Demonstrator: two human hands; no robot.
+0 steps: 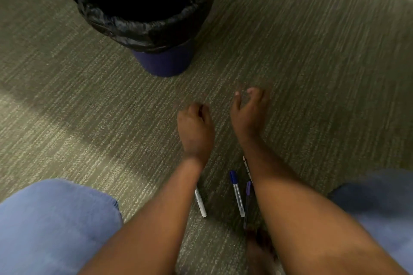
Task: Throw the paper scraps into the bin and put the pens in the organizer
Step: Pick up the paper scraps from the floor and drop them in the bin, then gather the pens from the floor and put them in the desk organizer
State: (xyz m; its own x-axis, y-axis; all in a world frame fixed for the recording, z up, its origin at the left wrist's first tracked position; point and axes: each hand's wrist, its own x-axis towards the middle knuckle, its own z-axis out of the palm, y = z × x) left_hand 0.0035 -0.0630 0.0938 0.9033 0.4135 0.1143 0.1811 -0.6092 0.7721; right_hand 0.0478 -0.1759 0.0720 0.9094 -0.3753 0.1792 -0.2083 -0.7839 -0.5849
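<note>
On grey-green carpet, near side: capped pens (237, 194) lie between forearms. Left hand (195, 128) clenched, contents unseen; right hand (248, 116) loosely released. Black-lined blue bin (143, 6) stands far left, within tossing reach.

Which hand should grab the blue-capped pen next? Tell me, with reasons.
Probably the right hand. The blue-capped pen lies on the carpet beside the right forearm, and that hand looks loosely open. The left hand is curled closed and sits nearer the white marker.
</note>
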